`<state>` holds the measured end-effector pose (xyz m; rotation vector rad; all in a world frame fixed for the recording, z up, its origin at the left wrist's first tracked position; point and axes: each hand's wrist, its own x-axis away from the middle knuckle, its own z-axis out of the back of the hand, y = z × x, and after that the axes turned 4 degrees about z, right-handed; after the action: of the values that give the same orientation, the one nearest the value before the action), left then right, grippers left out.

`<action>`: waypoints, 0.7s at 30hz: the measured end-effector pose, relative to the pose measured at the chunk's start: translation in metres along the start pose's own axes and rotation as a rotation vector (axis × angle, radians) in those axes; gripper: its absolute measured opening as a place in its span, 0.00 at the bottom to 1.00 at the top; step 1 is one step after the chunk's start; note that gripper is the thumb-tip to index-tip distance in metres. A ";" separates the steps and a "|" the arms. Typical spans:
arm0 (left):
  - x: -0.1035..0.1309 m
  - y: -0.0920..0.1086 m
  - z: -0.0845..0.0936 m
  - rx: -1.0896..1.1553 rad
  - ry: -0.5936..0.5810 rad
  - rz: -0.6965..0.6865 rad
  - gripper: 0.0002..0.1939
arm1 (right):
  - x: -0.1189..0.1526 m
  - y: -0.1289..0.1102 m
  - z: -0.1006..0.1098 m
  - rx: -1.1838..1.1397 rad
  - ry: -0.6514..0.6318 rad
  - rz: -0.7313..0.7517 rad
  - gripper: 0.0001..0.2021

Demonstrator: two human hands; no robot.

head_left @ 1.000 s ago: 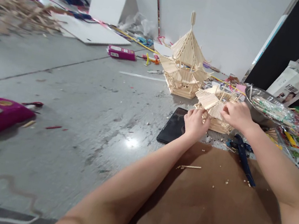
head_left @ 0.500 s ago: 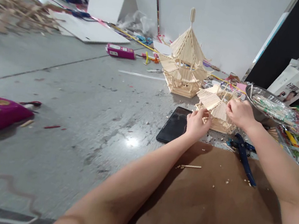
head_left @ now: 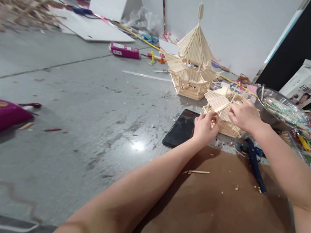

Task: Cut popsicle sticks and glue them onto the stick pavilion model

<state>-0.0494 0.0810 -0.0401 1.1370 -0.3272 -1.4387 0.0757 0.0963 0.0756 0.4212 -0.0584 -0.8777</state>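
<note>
A small pavilion model of thin wooden sticks [head_left: 217, 99] stands at the far edge of a brown sheet. My left hand [head_left: 205, 129] grips its near left corner with bent fingers. Over the right part of its slatted roof is my right hand [head_left: 245, 115], closed with the fingertips pressed together; whatever they pinch is hidden. Behind stands a taller, two-tiered stick pavilion [head_left: 196, 46] with a pointed roof. A black phone [head_left: 181, 128] lies beside my left hand. Dark blue cutting pliers [head_left: 255, 166] rest below my right forearm.
The brown sheet [head_left: 224, 222] carries a short stick [head_left: 199, 172] and crumbs. A metal bowl [head_left: 268, 114] of wrapped sticks and a white bag [head_left: 308, 83] are at right. Magenta devices [head_left: 124, 51] lie at left. A pile of wood scraps [head_left: 15, 9] is far left.
My right hand has shifted slightly left and up across the small pavilion's roof, its fingers still closed. My left hand stays at the model's corner. The camera view has moved slightly.
</note>
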 end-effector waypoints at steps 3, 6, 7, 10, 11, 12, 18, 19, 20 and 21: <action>0.000 -0.001 0.000 -0.010 0.001 -0.011 0.15 | -0.005 0.000 0.001 0.033 -0.049 0.002 0.13; 0.000 -0.002 0.001 -0.027 -0.005 -0.024 0.14 | -0.008 0.007 -0.001 0.043 -0.030 -0.047 0.14; 0.000 -0.002 0.001 -0.030 -0.006 -0.027 0.14 | -0.008 0.010 -0.002 0.042 -0.006 -0.074 0.15; 0.000 -0.003 0.001 -0.031 -0.008 -0.037 0.13 | -0.005 0.022 -0.004 0.024 0.093 -0.174 0.15; -0.001 -0.003 0.000 -0.031 -0.004 -0.040 0.12 | -0.004 0.025 -0.004 0.016 0.125 -0.202 0.15; -0.001 -0.004 0.000 -0.032 0.003 -0.044 0.12 | -0.002 0.027 -0.005 0.008 0.151 -0.222 0.15; 0.000 -0.002 0.004 -0.049 0.118 -0.119 0.10 | 0.004 0.024 -0.007 -0.096 0.221 -0.259 0.13; 0.001 -0.001 0.005 -0.056 0.139 -0.135 0.10 | 0.005 0.022 -0.007 -0.145 0.236 -0.267 0.12; 0.001 -0.001 0.007 -0.064 0.158 -0.149 0.10 | 0.005 0.019 -0.008 -0.213 0.251 -0.269 0.11; 0.002 0.001 0.008 -0.073 0.177 -0.159 0.11 | 0.006 0.017 -0.008 -0.302 0.266 -0.268 0.10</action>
<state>-0.0551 0.0760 -0.0366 1.2426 -0.0604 -1.4631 0.0935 0.1038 0.0741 0.2612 0.3787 -1.0675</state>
